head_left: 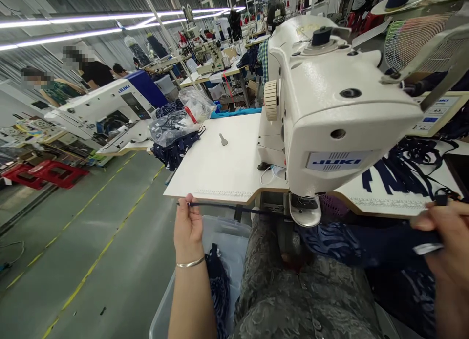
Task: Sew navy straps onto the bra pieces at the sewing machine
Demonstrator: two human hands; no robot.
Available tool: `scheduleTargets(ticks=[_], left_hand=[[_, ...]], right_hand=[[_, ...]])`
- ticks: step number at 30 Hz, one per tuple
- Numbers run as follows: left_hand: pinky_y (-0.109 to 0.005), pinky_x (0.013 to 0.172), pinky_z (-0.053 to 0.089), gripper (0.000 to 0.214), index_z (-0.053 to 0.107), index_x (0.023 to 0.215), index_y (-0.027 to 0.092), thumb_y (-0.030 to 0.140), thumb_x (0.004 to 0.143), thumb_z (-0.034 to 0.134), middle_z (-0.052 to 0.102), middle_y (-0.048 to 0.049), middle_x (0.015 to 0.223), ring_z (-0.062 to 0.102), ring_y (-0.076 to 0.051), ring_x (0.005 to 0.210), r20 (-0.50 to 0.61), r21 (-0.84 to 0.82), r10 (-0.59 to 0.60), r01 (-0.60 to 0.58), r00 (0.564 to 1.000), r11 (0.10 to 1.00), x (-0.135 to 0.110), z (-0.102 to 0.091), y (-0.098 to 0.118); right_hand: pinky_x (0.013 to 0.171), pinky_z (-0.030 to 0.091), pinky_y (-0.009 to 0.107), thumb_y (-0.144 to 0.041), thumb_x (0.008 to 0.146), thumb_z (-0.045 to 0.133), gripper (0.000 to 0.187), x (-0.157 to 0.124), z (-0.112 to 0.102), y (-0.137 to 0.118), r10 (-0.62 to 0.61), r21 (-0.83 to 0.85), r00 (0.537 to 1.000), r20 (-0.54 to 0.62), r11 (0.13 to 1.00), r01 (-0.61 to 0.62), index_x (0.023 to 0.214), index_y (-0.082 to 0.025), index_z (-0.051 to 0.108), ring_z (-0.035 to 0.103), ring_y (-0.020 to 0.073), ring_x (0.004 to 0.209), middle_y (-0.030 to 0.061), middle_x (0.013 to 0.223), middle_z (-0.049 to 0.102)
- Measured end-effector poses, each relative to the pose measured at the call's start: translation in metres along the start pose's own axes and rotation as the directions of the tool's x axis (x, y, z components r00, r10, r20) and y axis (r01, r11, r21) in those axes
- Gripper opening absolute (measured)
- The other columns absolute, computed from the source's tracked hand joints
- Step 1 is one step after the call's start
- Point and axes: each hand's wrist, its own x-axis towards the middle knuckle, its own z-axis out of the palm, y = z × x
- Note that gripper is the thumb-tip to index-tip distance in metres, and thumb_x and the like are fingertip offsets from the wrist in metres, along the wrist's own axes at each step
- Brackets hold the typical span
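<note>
Two hands at work, well apart, on one navy garment (pixel 337 243) hung low in front of the sewing machine (pixel 330 104), over the wearer's lap. Left hand (pixel 189 219): thumb and fingers pinched on the end of a thin dark strap (pixel 234 208), which runs nearly straight along the table's near edge toward the machine's rounded metal plate (pixel 306 218). Right hand (pixel 449 231): closed on the garment's far end, a white tag (pixel 427 248) showing just below the fingers. Progress, as judged: this piece looks mid-handling, spread between the hands, the strap apparently already joined to it, though no seam is legible. Dark strips (pixel 399 168) lie heaped on the right-hand table, and a navy piece (pixel 219 285) sits in the clear plastic bin (pixel 234 231) by the left forearm; finished or waiting, cannot tell, so the amount left can't be counted. Hard to make out: needle and stitching point; whether strap or cloth passes under the plate or merely in front of it; where strap meets garment, lost in shadow. Right hand blurred, partly cut by the frame edge; lower garment folds dark, their outline merging with the surroundings.
</note>
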Motion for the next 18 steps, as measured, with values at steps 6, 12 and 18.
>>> scheduleTargets(ticks=[6, 12, 18], left_hand=[[-0.017, 0.042, 0.04, 0.029, 0.062, 0.087, 0.015, 0.039, 0.079, 0.075, 0.058, 0.0011, 0.067, 0.049, -0.007, 0.047, 0.468, 0.108, -0.267, 0.245, 0.842, 0.963, -0.088, 0.095, -0.004], [-0.021, 0.056, 0.042, 0.021, 0.06, 0.087, 0.017, 0.034, 0.094, 0.053, 0.06, -0.0002, 0.073, 0.053, -0.01, 0.062, 0.745, 0.419, -0.271, -0.111, 0.61, 0.901, -0.141, 0.127, -0.014], [-0.027, 0.065, 0.041, 0.017, 0.06, 0.095, 0.019, 0.02, 0.098, 0.043, 0.058, -0.0037, 0.082, 0.053, -0.016, 0.074, 0.841, 0.413, 0.061, -0.71, 0.538, 0.57, -0.142, 0.122, -0.017]], right_hand=[[0.064, 0.053, 0.029, -0.042, 0.088, 0.063, 0.022, -0.044, 0.038, -0.015, -0.229, -0.121, 0.865, 0.447, 0.942, 0.313, 0.096, -0.023, 0.07, 0.068, 0.019, 0.068, 0.0018, 0.077, 0.072], [0.068, 0.05, 0.029, -0.015, 0.097, 0.051, 0.018, -0.062, 0.06, -0.026, -0.63, 0.025, 0.509, 0.587, 0.642, 0.766, 0.108, -0.019, 0.065, 0.064, 0.016, 0.072, 0.0027, 0.081, 0.07], [0.068, 0.046, 0.033, -0.011, 0.097, 0.052, 0.018, -0.064, 0.058, -0.021, -0.655, -0.074, 0.462, 0.598, 0.529, 0.845, 0.111, -0.014, 0.064, 0.061, 0.0177, 0.07, 0.0046, 0.082, 0.067]])
